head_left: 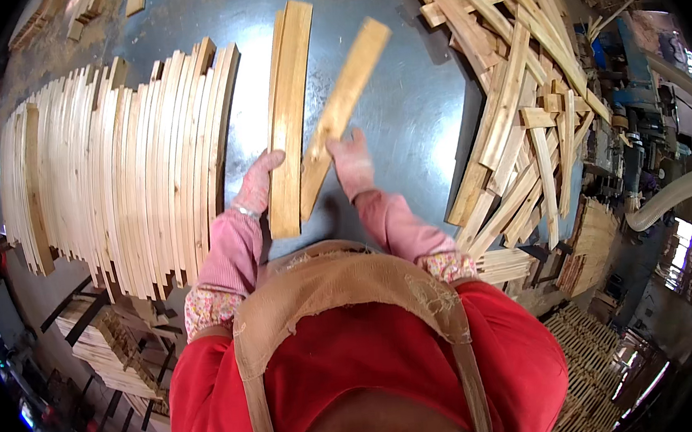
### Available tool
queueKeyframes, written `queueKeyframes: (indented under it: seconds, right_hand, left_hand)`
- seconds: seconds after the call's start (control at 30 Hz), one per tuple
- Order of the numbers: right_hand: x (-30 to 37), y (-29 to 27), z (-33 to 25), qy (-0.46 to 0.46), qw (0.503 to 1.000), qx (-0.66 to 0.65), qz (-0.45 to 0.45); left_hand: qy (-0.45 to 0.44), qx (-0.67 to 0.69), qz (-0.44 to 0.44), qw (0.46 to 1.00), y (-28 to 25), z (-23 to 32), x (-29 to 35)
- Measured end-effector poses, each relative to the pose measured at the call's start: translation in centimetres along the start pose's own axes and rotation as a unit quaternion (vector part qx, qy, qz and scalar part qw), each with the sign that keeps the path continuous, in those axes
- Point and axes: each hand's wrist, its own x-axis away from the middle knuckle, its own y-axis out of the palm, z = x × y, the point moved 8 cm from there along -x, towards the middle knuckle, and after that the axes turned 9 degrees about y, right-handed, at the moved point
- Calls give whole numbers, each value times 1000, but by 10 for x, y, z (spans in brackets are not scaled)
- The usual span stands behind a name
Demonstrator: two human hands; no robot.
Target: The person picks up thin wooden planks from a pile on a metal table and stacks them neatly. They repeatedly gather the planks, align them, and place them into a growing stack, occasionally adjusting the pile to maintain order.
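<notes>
My left hand (259,182) is closed on the left edge of two pale wooden strips (289,123) lying side by side, almost upright in the view. Its thumb rests against the wood, and the other fingers are hidden. To the right, a knotty wooden strip (344,90) leans over at a slant, its lower end beside the pair. My right hand (352,163) grips this slanted strip from its right edge, partly out of sight behind it. The strip's upper end looks slightly blurred. Both hands are over a grey metal tabletop (404,130).
A long row of wooden strips (131,168) stands packed side by side on the left. On the right lies a jumbled heap of strips (517,113). Stacked wood (104,349) sits on a rack at lower left, and a pale hose (670,197) and machinery stand far right.
</notes>
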Motion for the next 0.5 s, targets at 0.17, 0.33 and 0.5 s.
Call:
queueKeyframes:
  seconds: [0.17,0.33,0.5]
  right_hand:
    - [-44,17,-62,-43,976,211,16]
    - [-57,24,-63,-47,990,137,-2]
    - [-49,28,-79,-57,981,178,-55]
  left_hand:
    - [-17,61,-49,997,6,6,-27]
    - [33,9,-14,999,17,26,-38]
    - [119,-223,65,965,20,52,-34]
